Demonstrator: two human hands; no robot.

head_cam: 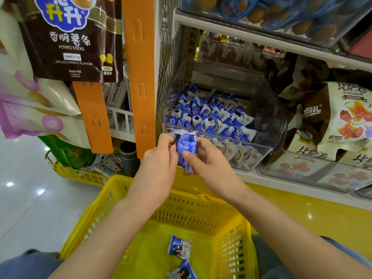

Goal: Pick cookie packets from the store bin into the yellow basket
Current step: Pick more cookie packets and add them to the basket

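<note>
A clear plastic store bin [267, 137] on the shelf holds several blue-and-white cookie packets [209, 115]. In front of its near edge, both hands hold blue-and-white cookie packets [186, 147] above the yellow basket [203, 208]. My left hand [159, 164] pinches the packets at their top left. My right hand [209, 162] grips them from the right, thumb across the front. Two cookie packets [179, 246] lie on the basket floor, one [183, 271] nearer me.
Orange hanging strips [141, 77] with potato-stick bags [70, 37] hang at left. Brown-and-white snack bags [338, 121] fill the bin at right. A second yellow basket [80, 174] with goods sits on the pale floor. A white shelf edge [261, 41] runs above.
</note>
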